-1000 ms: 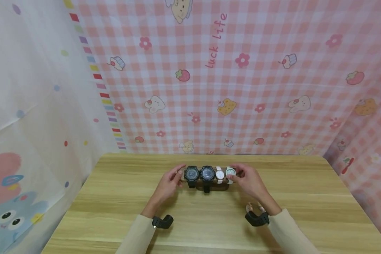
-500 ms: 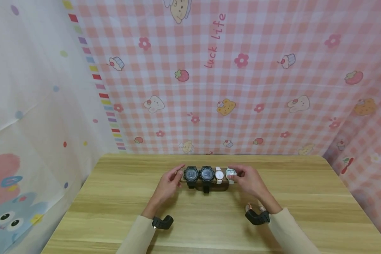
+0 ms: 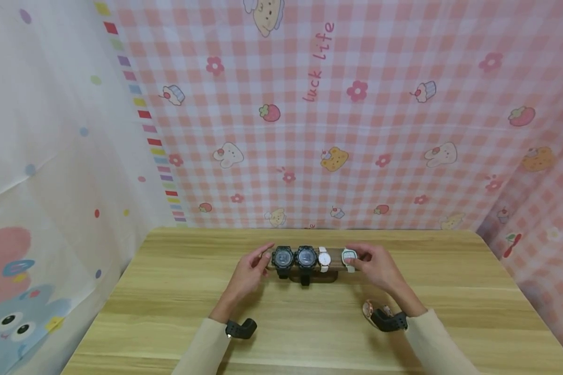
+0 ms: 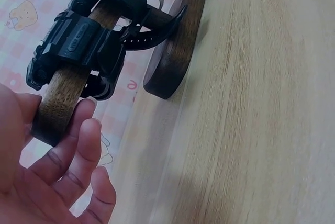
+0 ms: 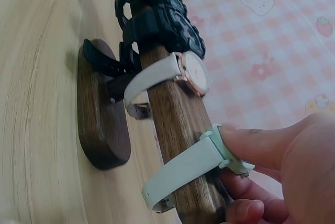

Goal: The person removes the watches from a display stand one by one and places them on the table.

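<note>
A dark wooden watch stand (image 5: 175, 114) carries several watches on its bar. My left hand (image 3: 249, 271) pinches the bar's left end (image 4: 57, 101) between thumb and fingers. Beside it sit two chunky black watches (image 4: 73, 43), then a white-strapped watch (image 5: 157, 75) with a rose-gold rim. My right hand (image 3: 380, 268) pinches the case of a mint-green watch (image 5: 196, 166) between thumb and fingers. That watch's strap loops round the bar near the right end, apart from the white one. In the head view, my thumb covers part of its face.
The stand's oval base (image 5: 99, 114) rests on the wood-grain table (image 3: 169, 307). A rose-gold watch (image 3: 368, 308) lies on the table, partly hidden by the black band on my right wrist (image 3: 388, 319). A pink checked cloth (image 3: 286, 130) hangs behind the table.
My right hand has slid the mint-green watch to the right along the bar, widening the gap from the white watch. My left hand keeps its grip on the left end.
</note>
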A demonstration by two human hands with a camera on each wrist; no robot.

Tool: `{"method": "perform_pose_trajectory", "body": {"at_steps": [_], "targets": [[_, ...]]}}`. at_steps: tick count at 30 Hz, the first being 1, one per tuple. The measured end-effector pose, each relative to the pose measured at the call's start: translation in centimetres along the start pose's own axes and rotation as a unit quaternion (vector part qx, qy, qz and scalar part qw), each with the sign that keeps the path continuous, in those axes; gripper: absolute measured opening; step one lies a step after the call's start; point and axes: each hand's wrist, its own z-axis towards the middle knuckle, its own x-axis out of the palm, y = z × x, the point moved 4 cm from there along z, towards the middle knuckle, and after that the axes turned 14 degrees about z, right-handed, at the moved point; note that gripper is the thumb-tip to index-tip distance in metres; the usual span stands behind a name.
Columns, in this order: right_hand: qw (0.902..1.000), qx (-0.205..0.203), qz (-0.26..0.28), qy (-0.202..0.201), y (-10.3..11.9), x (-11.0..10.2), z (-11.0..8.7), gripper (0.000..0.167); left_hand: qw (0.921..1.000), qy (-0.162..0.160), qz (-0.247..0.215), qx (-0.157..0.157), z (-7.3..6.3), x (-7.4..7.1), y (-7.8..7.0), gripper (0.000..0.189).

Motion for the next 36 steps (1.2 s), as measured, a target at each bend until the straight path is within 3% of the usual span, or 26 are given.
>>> {"method": "perform_pose_trajectory", "body": {"at_steps": [12,20,28,36], "targets": [[0.9983,-0.008,-0.043,-0.037,-0.5,-3.1,-1.4,0.034,0.9999,-0.011,0.007,0.001,0.0,0.2,0.2,0.035],[0.9959,-0.029,-0.074,-0.043,1.1,-4.1,-2.8,0.034,0.9997,-0.022,0.008,0.01,-0.1,0.1,-0.1,0.035],[0.9945,-0.075,-0.072,-0.013,2.8,-2.8,-4.3,0.033,0.9997,-0.023,0.01,0.005,-0.2,0.1,-0.1,0.035],[0.9963,-0.065,-0.048,0.028,2.9,-0.3,-5.1,0.03,0.9997,-0.021,0.009,0.003,-0.1,0.2,-0.1,0.034]]}}
